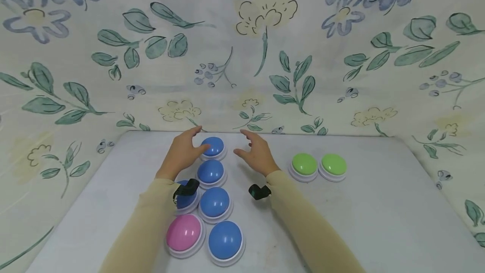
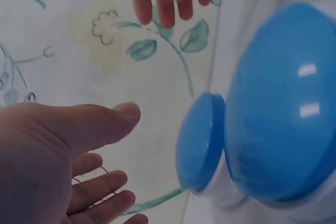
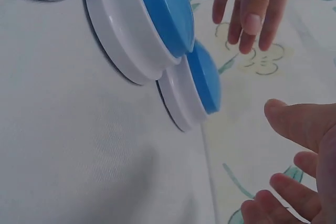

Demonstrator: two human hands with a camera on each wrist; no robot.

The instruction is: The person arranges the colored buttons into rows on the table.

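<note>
Several blue dome push buttons on white bases stand in a rough column, the farthest blue button (image 1: 213, 145) near the table's back edge. My left hand (image 1: 182, 151) hovers to the left of that button, thumb and fingers spread apart. From the head, its thumb overlaps the dome; the left wrist view shows a gap between the thumb and the blue button (image 2: 198, 142). On the other side my right hand (image 1: 258, 151) is held in the air, fingers loosely bent and holding nothing. My left wrist partly hides another blue button (image 1: 186, 201).
A pink button (image 1: 184, 232) sits at the near left, beside the nearest blue button (image 1: 225, 240). Two green buttons (image 1: 305, 164) stand side by side to the right of my right hand. Behind the white table (image 1: 379, 222) hangs a floral cloth (image 1: 227, 20).
</note>
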